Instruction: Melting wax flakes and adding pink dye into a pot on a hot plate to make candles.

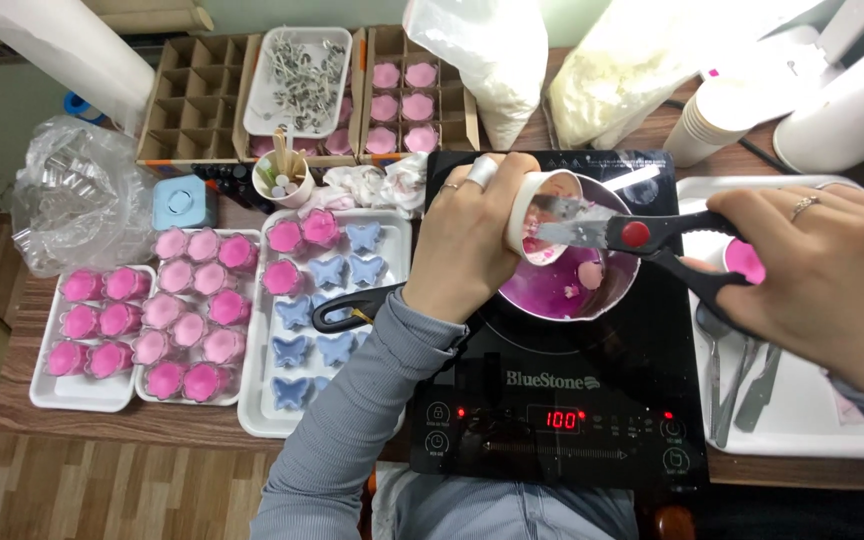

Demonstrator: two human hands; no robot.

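Black induction cooktop (552, 400), powered on, carrying a small pan (567, 285) of melted pink wax. Trays (252, 400): pink and blue moulded pieces mostly filled; some cardboard compartments (192, 90) vacant. Left hand (467, 245) clasps a tilted paper cup (542, 215) above the pan; right hand (822, 285) grips scissors (632, 235), blades inside it, scraping residue.

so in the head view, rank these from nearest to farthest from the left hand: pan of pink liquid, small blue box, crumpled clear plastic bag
1. pan of pink liquid, right beside the left hand, on the black cooktop.
2. small blue box, further left, beyond the trays.
3. crumpled clear plastic bag, at the far left edge of the table.
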